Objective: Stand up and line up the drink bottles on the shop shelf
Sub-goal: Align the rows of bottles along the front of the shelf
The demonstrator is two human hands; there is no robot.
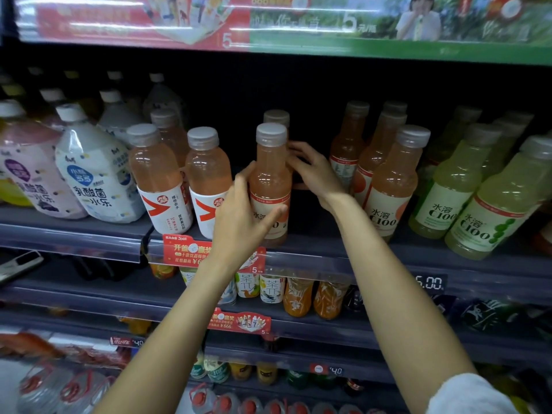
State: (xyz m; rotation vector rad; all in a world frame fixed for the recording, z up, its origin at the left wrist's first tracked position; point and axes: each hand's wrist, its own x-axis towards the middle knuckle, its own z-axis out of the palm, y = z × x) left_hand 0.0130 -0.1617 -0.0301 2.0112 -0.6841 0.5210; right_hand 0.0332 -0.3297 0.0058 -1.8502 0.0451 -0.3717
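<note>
A pink C100 drink bottle (270, 174) stands upright at the front of the dark shelf (313, 252). My left hand (242, 213) wraps its lower body over the label. A second pink bottle (276, 117) stands right behind it, mostly hidden. My right hand (313, 171) reaches behind the front bottle with fingers curled on that rear bottle's side. A dark gap lies to the right of both bottles.
Two pink red-labelled bottles (209, 174) stand to the left, then large white and pink yoghurt-drink bottles (95, 171). More pink C100 bottles (391, 180) and green C100 bottles (495, 204) stand to the right. Lower shelves hold tea and orange drinks (298, 297).
</note>
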